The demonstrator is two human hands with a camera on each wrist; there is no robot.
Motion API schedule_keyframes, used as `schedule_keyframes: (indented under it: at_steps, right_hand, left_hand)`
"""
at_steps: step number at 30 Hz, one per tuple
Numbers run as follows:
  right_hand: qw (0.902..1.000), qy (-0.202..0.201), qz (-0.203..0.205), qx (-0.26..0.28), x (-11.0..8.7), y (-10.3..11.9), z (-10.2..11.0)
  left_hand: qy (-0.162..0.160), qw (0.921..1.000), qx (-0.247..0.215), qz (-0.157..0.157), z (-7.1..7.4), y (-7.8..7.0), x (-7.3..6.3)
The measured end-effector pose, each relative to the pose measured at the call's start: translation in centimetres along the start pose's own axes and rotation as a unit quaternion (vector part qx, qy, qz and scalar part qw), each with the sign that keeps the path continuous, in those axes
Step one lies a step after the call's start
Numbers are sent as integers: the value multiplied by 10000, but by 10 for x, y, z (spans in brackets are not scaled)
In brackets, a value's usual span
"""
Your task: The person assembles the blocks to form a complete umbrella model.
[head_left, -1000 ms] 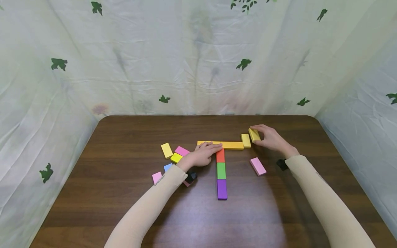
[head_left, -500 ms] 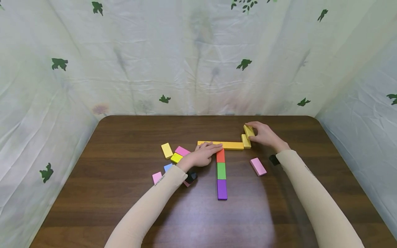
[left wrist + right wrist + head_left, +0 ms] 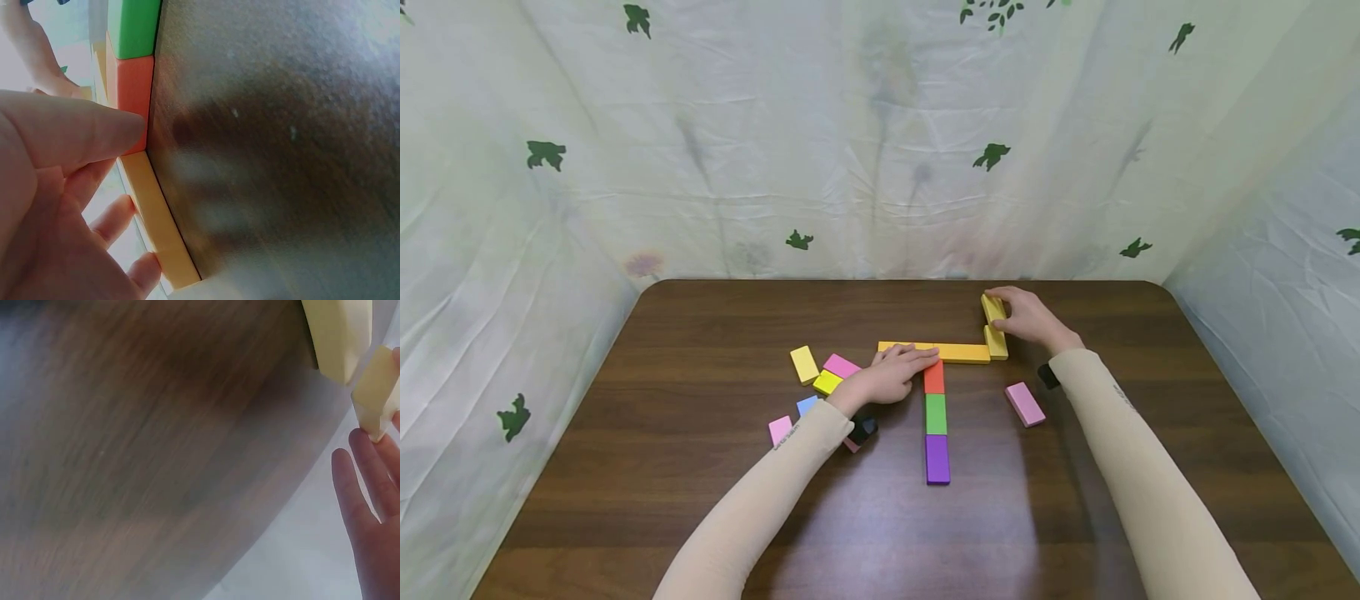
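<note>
Both arms wear long, close-fitting beige fabric sleeves, the left sleeve [image 3: 752, 508] and right sleeve [image 3: 1138, 467] each bearing a small dark printed marking near the cuff, with a small black device strapped under the left wrist [image 3: 862, 429] and right wrist [image 3: 1047, 375], hands bare.

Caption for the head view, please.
Right hand holds a yellow block beyond the yellow row; left hand rests on it.

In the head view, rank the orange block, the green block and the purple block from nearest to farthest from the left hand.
Measured from the left hand:
1. Orange block, just right of the fingers, top of the column.
2. Green block, below it.
3. Purple block, bottom of the column.
</note>
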State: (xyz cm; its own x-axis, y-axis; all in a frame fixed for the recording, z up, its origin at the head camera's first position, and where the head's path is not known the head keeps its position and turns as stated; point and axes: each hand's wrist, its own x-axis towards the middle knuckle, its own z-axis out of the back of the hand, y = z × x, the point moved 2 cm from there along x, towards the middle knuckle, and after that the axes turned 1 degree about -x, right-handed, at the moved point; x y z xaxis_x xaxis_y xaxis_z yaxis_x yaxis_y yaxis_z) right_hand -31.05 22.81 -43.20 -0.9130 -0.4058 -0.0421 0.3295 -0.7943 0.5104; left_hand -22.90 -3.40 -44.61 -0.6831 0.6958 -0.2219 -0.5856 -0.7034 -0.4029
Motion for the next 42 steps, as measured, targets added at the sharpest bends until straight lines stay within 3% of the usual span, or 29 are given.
schedule_keyframes:
  at_steps: [18,42]
  right_hand:
    - [9995,27,-316,-27,15,1,-9]
    - [9997,216,-137,-56,5,5,-8]
  left_hand:
    - [0,10000,-10,17,-1,2,0]
    - [-27,10000,-6,-32,-1,2,0]
